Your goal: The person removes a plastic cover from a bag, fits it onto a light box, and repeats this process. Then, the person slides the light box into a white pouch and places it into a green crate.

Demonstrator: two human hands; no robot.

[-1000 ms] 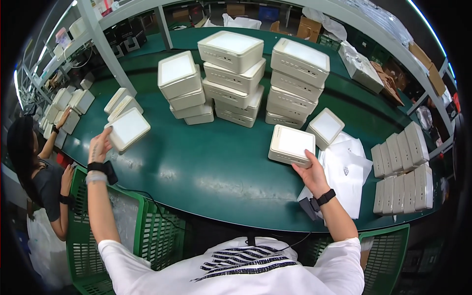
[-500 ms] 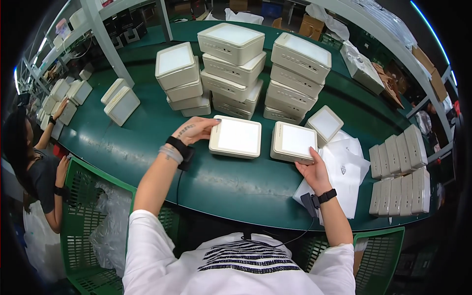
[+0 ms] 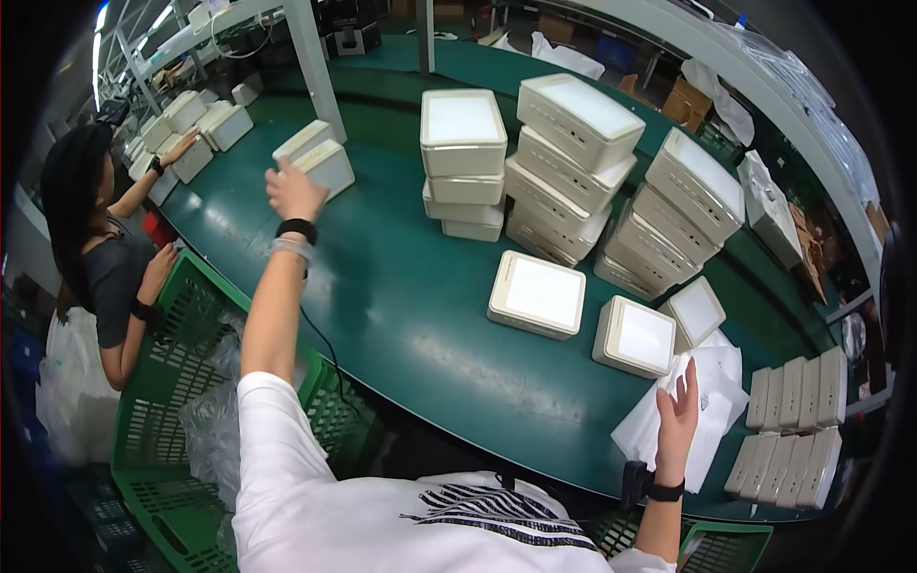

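Note:
My left hand [image 3: 296, 194] is stretched out to the left with its fingers spread and nothing in it. It is right beside a pair of cream box-shaped devices [image 3: 330, 170] leaning on the green bench, and partly covers the nearer one. My right hand [image 3: 676, 420] is raised over white bags or sheets [image 3: 721, 382], fingers apart and holding nothing. Just beyond it lies a cream device with a white top [image 3: 633, 334], with another one [image 3: 694, 310] tilted behind it. A similar device [image 3: 538, 294] lies flat nearer the middle.
Stacks of the same devices [image 3: 465, 134] rise at the back, and rows of them [image 3: 788, 430] stand at the right. A green basket [image 3: 186, 315] with clear plastic is at lower left. A co-worker [image 3: 115, 258] reaches toward other devices. A metal post [image 3: 313, 72] stands behind the leaning pair.
My left hand has left the middle device and moved left to the leaning pair. My right hand has let go of its device and drawn back toward me. The view has turned left.

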